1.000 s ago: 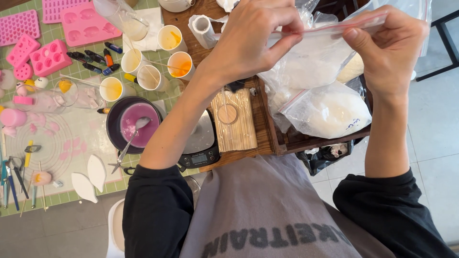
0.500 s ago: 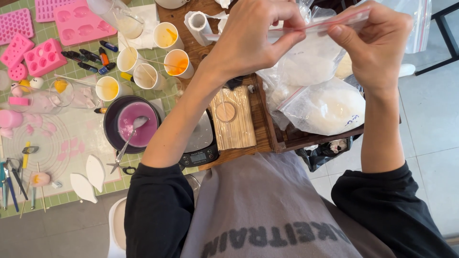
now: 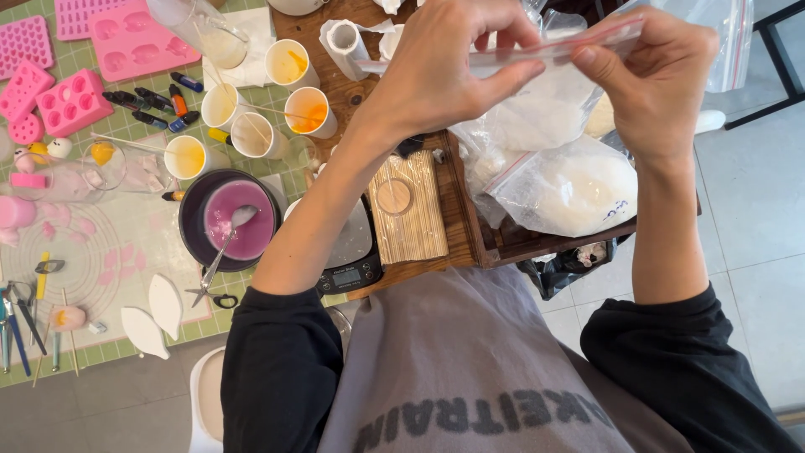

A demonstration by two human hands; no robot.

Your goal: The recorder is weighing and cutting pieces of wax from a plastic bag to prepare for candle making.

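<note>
zip bag (image 3: 537, 101): clear glossy plastic film | worktop (image 3: 457, 214): dark matt wood | spoon (image 3: 231, 235): polished metal | moulds (image 3: 134, 42): pink matt silicone-like | cups (image 3: 310, 113): white paper | sleeves (image 3: 277, 369): black cloth

A clear plastic zip bag with a pink-red seal strip (image 3: 553, 80) is held up over the wooden table (image 3: 457, 218), both hands pinching its top edge; white powder fills its lower part. Just below it lies a second clear zip bag of white powder (image 3: 579, 189), bearing a small dark mark near its right edge. Further left, a black digital scale (image 3: 350, 267) shows a small grey screen (image 3: 345, 275).
</note>
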